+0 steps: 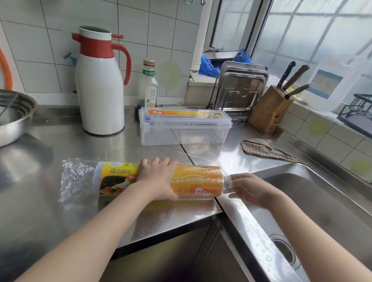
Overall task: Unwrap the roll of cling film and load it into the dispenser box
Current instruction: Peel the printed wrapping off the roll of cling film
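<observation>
A roll of cling film (198, 180) in a yellow and orange printed wrapper lies on its side near the front edge of the steel counter (48, 176). Loose clear wrapper (76, 177) bunches at its left end. My left hand (158, 178) presses down over the roll's middle. My right hand (249, 188) pinches the clear wrapper at the roll's right end, over the sink's corner. The clear plastic dispenser box (183, 127) stands behind the roll with its lid shut and a yellow label on top.
A white and red thermos jug (101, 87) and a bottle (148, 86) stand at the back. A steel bowl (5, 119) sits at left. Metal trays (240, 89), a knife block (269, 109) and a brown cloth (265, 149) are at right. The sink (320, 214) opens at right.
</observation>
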The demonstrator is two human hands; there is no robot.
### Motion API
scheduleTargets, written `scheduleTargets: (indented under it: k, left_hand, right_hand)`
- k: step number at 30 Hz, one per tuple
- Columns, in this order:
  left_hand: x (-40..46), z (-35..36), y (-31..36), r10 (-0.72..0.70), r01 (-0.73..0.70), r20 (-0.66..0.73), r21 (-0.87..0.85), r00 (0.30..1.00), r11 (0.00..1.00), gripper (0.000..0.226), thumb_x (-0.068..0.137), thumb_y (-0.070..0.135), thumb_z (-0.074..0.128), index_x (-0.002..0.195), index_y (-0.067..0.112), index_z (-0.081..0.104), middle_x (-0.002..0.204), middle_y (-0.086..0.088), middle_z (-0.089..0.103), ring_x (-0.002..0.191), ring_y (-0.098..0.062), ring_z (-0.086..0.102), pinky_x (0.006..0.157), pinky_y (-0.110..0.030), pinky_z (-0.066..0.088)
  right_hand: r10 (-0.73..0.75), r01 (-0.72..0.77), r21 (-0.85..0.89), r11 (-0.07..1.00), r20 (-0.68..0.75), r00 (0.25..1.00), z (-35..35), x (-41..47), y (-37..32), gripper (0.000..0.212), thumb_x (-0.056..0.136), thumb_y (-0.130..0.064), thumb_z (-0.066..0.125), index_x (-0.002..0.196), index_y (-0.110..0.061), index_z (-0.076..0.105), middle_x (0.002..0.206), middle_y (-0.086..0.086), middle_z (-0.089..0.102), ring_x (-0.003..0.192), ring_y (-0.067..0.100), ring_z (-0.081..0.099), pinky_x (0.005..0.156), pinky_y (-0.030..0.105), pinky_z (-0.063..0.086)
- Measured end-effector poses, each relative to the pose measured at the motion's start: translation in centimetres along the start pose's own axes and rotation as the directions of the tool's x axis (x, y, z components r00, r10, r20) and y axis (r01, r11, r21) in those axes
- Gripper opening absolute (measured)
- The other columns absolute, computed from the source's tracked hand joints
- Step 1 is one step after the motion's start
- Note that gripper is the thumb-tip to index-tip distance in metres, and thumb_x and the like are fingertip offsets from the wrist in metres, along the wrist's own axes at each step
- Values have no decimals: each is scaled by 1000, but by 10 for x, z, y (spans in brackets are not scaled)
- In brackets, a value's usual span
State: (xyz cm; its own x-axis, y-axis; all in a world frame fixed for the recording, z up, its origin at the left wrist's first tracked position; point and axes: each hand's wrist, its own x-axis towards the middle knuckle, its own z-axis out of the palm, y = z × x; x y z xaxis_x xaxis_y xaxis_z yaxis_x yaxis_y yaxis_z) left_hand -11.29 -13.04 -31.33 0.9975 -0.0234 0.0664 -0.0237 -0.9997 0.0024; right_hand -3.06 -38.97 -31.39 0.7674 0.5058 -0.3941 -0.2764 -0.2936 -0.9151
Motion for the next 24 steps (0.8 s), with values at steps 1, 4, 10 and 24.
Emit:
scheduleTargets:
  k: [1,4,10,24]
  left_hand:
    - [0,0,0,0,0,-1,-1,1000,1000,92,61,67,66,136,27,31,132,1,46,119,-24,46,98,-45,32]
    - [-1,-1,0,2,-2,-3,-1,1000,1000,92,61,67,66,137,27,31,132,1,46,119,-24,46,98,-44,32]
    - [0,-2,-1,1,-1,4,-12,1000,1000,94,61,67,66,138,28,30,134,2,45,121,-23,45,99,-44,32]
    - [-15,5,2,40,-36,-79,59,996,998,93,69,64,60,142,25,19,138,0,39,125,-24,40,101,-46,30]
  right_hand:
    - [4,-4,58,998,-9,1000,3,0,0,22,89,10,39,98,7,58,85,14,62,72,18,61,69,25,54]
    - [28,-3,294,956,-81,996,10,1,-3,24,85,11,34,71,0,51,69,13,56,60,18,61,74,29,55]
    - [226,-81,541,837,-209,951,17,1,-17,17,99,-15,39,85,-7,44,68,16,59,52,18,50,54,23,43]
    - [-291,119,-349,929,-494,820,-1,10,-31,47,66,16,49,57,-23,73,65,4,64,55,14,46,48,21,34]
